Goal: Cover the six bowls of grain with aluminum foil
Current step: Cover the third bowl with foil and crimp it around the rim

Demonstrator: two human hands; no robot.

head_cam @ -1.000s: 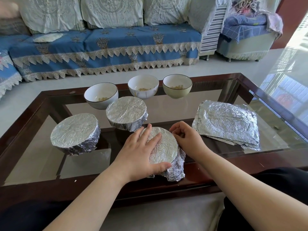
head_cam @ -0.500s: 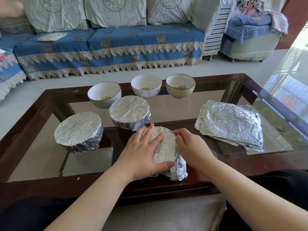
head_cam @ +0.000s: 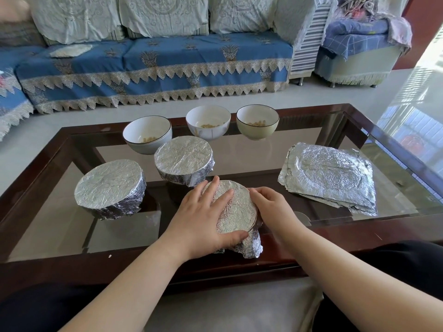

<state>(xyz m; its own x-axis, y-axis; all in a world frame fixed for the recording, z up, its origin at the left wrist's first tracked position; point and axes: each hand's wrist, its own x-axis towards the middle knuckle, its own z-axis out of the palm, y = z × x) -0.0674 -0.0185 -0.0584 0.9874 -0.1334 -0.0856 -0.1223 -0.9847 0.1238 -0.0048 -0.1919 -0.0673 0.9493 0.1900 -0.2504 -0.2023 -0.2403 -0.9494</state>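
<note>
The foil-wrapped bowl nearest the person sits at the 6 o'clock edge of the glass-topped bench, its top a flat, crinkled silver disc and its foil skirt bunched loosely down the near side. Two more covered bowls stand beyond it, one at 9 o'clock and one at 11 o'clock, both wrapped tight. Three open bowls form a row at 12 o'clock (each with a few pale grains in the bottom). A stack of foil sheets lies flat at 2 o'clock, well apart from the bowls.

The near bowl lies between the two hands. The left hand rests flat on its top, fingers straight and spread, thumb pressed along the near rim. The right hand is at the bowl's 3 o'clock side, fingers curled against the foil at the rim; whether they pinch it cannot be told.
</note>
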